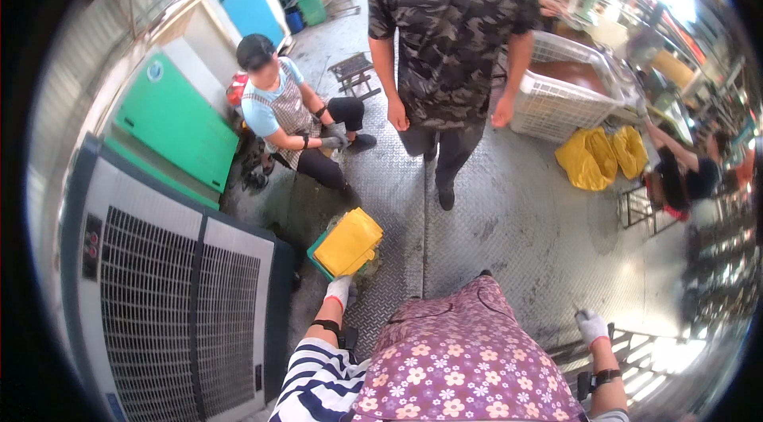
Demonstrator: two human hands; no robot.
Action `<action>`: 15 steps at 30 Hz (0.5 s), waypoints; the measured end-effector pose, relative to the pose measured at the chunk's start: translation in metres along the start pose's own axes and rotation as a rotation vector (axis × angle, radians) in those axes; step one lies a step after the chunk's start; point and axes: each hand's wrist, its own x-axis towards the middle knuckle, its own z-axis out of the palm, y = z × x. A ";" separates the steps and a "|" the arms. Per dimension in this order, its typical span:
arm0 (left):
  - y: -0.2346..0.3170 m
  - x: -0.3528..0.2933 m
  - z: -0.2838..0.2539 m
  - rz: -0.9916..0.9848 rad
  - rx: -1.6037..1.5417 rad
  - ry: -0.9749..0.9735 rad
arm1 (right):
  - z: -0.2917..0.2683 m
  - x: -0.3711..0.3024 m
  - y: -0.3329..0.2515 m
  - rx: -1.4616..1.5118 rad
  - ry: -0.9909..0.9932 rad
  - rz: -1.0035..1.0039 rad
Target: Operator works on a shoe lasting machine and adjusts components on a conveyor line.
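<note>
I have the left grip (339, 292), in a white glove with a red cuff, right at the near edge of a flat yellow piece (350, 241). The finger ends are hard to make out there, so I can't tell how far they are closed or whether they hold it. The yellow piece lies over a green tray (319, 261), whose rim shows along its left side. My right grip (592, 328), also gloved in white, is well apart from it, out to the right and low. Its fingers look curled, but I can't tell how tightly, or whether they hold anything.

Close in, I see black bands on both forearms, a striped sleeve (314, 378) on the left arm and a flowered apron (469, 346) between the arms.

Left of the tray stands a big grey cooler (199, 233) with slatted panels, and beyond it a green cabinet (176, 124). Near the cabinet a person in a checked apron (274, 96) sits with gloved hands together. Ahead, a person in a camouflage shirt (455, 40) stands on the metal floor (501, 243), arms down. Farther right I have a white basket (556, 114) with two yellow bags (586, 158) just beside it.
</note>
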 end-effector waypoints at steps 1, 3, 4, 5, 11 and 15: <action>0.003 -0.004 0.018 -0.036 0.023 0.004 | 0.006 0.026 0.022 -0.164 -0.125 0.011; -0.021 -0.003 0.028 0.141 0.126 0.095 | 0.010 0.094 0.057 -0.433 -0.366 -0.022; -0.029 -0.001 0.037 0.304 0.266 0.169 | 0.017 0.131 0.085 -0.549 -0.484 -0.040; -0.015 -0.001 0.071 0.223 0.485 0.121 | 0.030 0.173 0.177 -0.817 -0.692 -0.233; -0.108 -0.058 0.134 -0.028 1.186 0.183 | -0.060 0.342 0.090 -0.409 -0.667 0.076; -0.141 -0.112 0.225 -0.179 0.432 0.338 | -0.064 0.470 0.091 -0.522 -0.577 -0.342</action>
